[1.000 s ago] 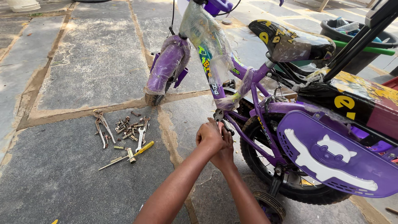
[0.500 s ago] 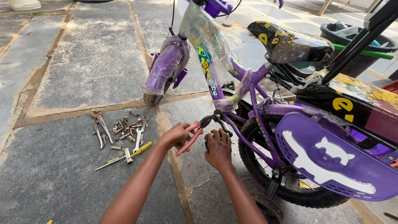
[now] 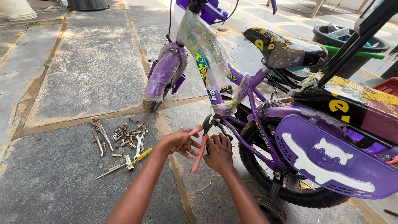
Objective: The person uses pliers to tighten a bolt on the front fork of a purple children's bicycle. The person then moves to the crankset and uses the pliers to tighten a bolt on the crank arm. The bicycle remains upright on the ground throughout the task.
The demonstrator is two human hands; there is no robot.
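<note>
While your left hand (image 3: pixel 178 143) grips the red-handled pliers (image 3: pixel 201 143) — fingers closed round the upper handle, handles spread, tips at the crank (image 3: pixel 219 124) of the purple kids' bike (image 3: pixel 265 112) — your right hand (image 3: pixel 219 153) rests half-curled just beside the lower handle, at the pedal area; whether it holds anything you cannot tell. Pliers sit near frame centre. They look rigid steel, fairly light, with grippy coated handles — take hold well back on the red sleeves for leverage. Bike looks stiff and moderately heavy; its plastic wrap (image 3: pixel 207 54) is likely slippery, so steady it on bare tube. Tight spots: rear wheel (image 3: pixel 290 182) at 3 o'clock of your hands, frame tubes at 12. Open stone floor (image 3: pixel 62 70) at 9 to 10 o'clock, past the loose spanners and bolts (image 3: pixel 120 139) and a yellow screwdriver (image 3: pixel 128 159) lying near your left hand.
</note>
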